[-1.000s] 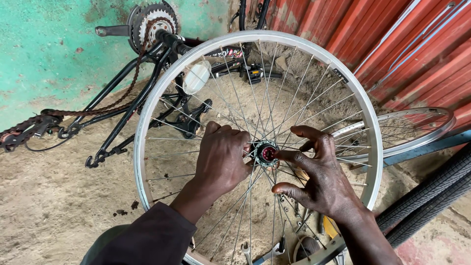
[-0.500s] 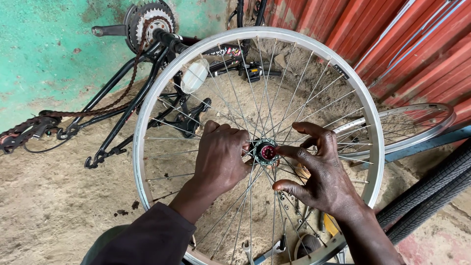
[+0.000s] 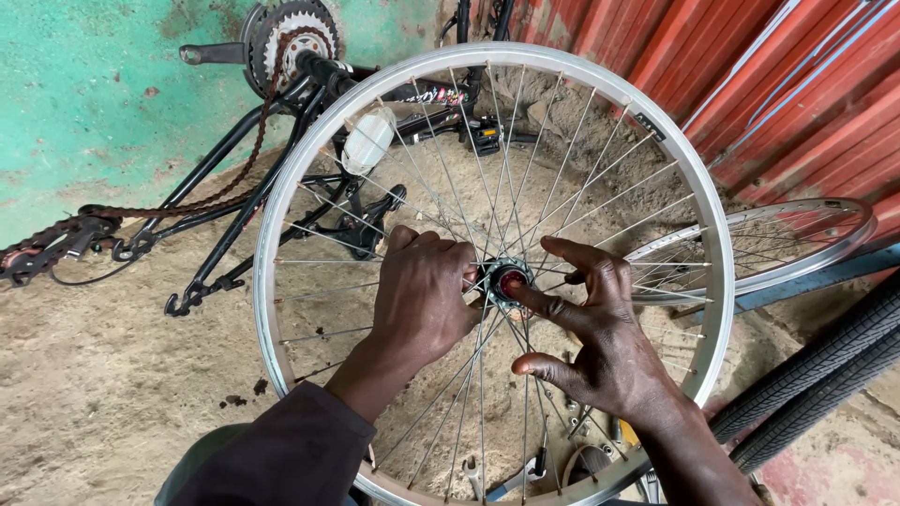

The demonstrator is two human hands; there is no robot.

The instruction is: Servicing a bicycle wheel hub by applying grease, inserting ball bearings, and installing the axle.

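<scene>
**Head view: two hands at the hub of a spoked wheel**

Head camera looks down on a silver spoked bicycle wheel (image 3: 712,281) held upright over sandy ground, its rim filling most of the frame. At its centre sits the small metal hub with a reddish core (image 3: 507,280). The left hand (image 3: 427,295) is curled against the hub's left side, fingers bent through the spokes and gripping there; exactly what it pinches is hidden. The right hand (image 3: 591,328) is spread, its forefinger and thumb tip pressed onto the hub's right side, the other fingers loose and holding nothing.

Behind the wheel lies an upturned black bicycle frame (image 3: 234,178) with a rusty chain (image 3: 178,211) and toothed sprocket cluster (image 3: 286,33), against a green painted wall (image 3: 94,94). A red corrugated metal sheet (image 3: 750,66) stands at the right, with a second bare rim (image 3: 806,230) and black rubber tyres (image 3: 816,370) beside it. Spanners (image 3: 511,478) lie on the ground below the rim.
</scene>
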